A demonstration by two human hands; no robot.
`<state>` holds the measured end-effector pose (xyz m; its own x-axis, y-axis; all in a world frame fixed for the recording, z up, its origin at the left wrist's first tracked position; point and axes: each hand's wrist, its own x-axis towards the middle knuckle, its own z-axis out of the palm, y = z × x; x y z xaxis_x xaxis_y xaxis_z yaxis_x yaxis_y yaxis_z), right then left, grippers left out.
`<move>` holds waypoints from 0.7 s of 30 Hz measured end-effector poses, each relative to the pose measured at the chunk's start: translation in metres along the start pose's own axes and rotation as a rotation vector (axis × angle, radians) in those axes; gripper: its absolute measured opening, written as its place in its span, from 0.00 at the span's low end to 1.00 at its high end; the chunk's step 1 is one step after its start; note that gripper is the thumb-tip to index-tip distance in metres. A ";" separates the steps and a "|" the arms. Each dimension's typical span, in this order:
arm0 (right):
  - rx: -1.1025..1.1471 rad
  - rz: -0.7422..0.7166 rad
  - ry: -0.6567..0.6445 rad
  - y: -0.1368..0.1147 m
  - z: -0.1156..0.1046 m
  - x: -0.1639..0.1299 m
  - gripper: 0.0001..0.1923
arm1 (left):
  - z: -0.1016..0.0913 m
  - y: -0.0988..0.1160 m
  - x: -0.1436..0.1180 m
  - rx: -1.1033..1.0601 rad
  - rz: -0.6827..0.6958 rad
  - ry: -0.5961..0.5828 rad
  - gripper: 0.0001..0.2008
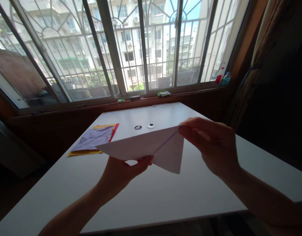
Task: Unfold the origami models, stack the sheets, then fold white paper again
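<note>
I hold a pale folded sheet of paper (146,146) in the air above the white table (180,196). It forms a wide triangle with a flap hanging down at its right end. My left hand (121,173) pinches its lower edge from below, near the middle. My right hand (211,144) grips its upper right corner between thumb and fingers. Both hands are closed on the paper.
A stack of coloured paper sheets (94,141), lilac on top with yellow and red below, lies on the table at the left. Two small round objects (144,126) lie further back. Small items sit on the window sill (163,94), bottles (222,78) at its right end.
</note>
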<state>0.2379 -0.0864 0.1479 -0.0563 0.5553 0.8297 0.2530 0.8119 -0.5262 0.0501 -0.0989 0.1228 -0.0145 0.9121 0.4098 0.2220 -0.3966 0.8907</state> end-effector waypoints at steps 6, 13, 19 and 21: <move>-0.037 0.001 -0.028 -0.003 -0.001 -0.001 0.07 | -0.001 -0.003 0.001 0.030 0.031 -0.006 0.06; 0.221 0.195 0.104 -0.003 0.007 0.001 0.08 | 0.002 -0.002 -0.002 -0.019 0.017 0.042 0.07; 0.313 0.237 0.140 -0.002 0.006 0.003 0.07 | 0.004 -0.003 -0.002 -0.018 0.058 0.054 0.07; 0.329 0.238 0.143 -0.002 0.006 0.003 0.07 | 0.003 -0.003 -0.002 0.007 0.068 0.042 0.06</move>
<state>0.2310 -0.0850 0.1499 0.1070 0.7224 0.6831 -0.0799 0.6911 -0.7183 0.0527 -0.0988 0.1184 -0.0403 0.8780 0.4770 0.2311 -0.4563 0.8593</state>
